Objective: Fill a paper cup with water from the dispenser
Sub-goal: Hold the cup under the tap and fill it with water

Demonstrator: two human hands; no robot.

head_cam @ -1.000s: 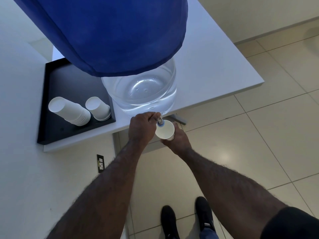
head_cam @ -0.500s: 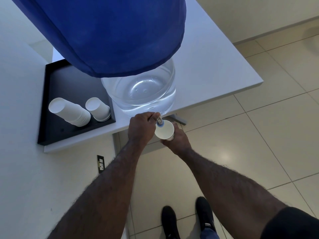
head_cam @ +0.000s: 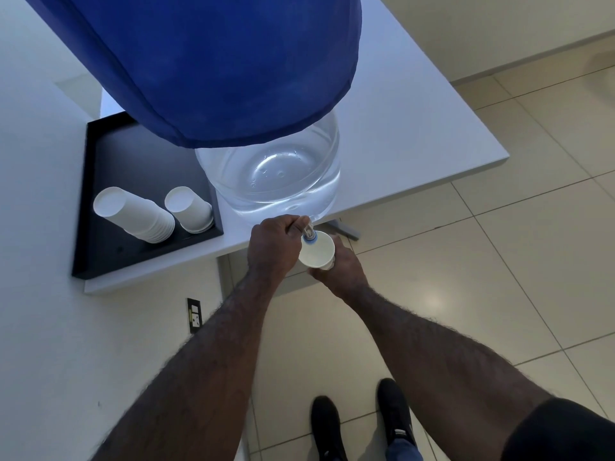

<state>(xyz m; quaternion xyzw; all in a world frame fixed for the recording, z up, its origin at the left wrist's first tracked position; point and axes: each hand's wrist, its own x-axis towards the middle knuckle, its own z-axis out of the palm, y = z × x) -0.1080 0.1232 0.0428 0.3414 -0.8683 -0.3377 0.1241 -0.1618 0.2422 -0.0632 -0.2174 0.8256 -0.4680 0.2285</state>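
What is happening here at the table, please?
A person is filling a paper cup from the water dispenser on the white table. The left hand works the tap; the right hand holds the cup under it. Spare cups lie on a black tray nearby.

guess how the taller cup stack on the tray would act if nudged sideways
The stack is probably very light, being thin paper cups, so it would likely slide on the tray. It looks tall and narrow, upside down on its rims, so a high push may tip it.
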